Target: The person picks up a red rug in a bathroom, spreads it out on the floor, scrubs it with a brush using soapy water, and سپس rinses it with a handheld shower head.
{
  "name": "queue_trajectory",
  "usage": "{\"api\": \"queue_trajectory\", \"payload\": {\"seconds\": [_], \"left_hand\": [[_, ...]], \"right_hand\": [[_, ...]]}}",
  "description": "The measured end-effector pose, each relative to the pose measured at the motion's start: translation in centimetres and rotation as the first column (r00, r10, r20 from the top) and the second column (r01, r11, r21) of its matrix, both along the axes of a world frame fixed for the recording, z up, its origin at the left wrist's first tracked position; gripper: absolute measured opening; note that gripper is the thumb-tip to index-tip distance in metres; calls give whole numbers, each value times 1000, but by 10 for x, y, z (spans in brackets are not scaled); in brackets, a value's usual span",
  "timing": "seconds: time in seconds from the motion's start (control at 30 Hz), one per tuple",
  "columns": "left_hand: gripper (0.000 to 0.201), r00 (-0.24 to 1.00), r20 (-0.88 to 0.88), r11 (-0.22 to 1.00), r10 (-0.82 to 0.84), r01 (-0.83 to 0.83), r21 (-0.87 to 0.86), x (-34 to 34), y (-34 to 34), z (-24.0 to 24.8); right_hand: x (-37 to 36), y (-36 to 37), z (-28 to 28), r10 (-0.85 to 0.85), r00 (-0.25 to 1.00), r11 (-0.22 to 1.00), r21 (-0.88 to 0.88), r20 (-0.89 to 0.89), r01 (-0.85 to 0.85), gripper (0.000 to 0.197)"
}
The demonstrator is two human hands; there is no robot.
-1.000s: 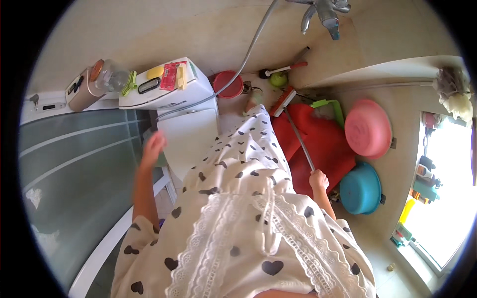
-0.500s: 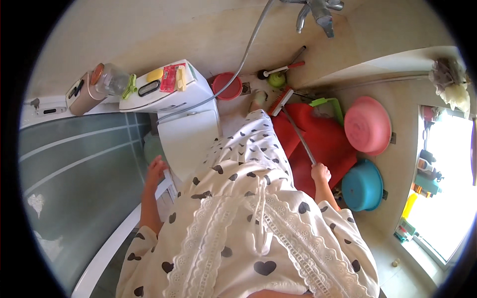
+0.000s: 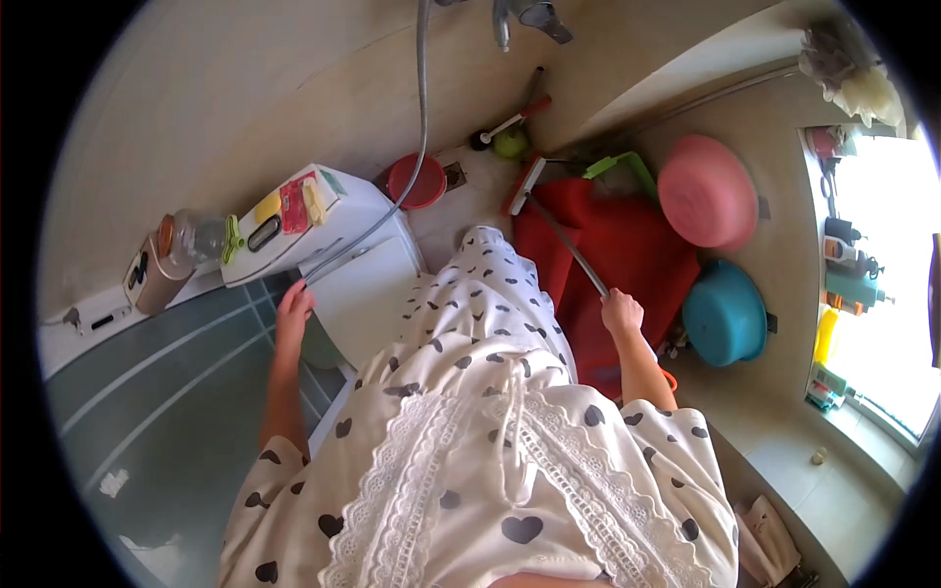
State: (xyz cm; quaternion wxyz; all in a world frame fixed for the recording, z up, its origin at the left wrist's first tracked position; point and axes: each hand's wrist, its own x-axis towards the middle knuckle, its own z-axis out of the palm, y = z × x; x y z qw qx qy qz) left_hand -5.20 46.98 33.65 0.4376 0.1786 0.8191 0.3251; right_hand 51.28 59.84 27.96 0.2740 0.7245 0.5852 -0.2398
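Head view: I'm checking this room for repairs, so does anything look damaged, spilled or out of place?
Two pale patches on the grey-green panel, lower left, look odd: their ragged outlines interrupt its smoother surface, perhaps where coating has peeled, though I can't be sure.

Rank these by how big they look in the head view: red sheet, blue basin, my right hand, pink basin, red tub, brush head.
1. Red sheet
2. Pink basin
3. Blue basin
4. Red tub
Right hand and brush head come last, too alike to rank.
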Motion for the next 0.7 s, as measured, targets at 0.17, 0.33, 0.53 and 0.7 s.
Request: {"api": "queue_trajectory", "payload": {"seconds": [0.17,0.33,0.53,0.7], "left_hand": [[35,930,114,937,-349,347,41,36,17,13],[35,934,214,938,-285,318,-141,51,-40,-5],[39,985,170,924,-35,96,-370,52,-75,28],[42,989,151,952,7,39,-302,51,-78,23]], "right_hand": [[-22,17,-9,-82,976,995,-69,-201,69,30],[-43,30,-76,-566,737,814,-389,-369,431,31],[-36,71,-73,-856,438,515,-503,-273,694,29],[-23,75,-67,-919,250,374,-476,-304,796,23]]}}
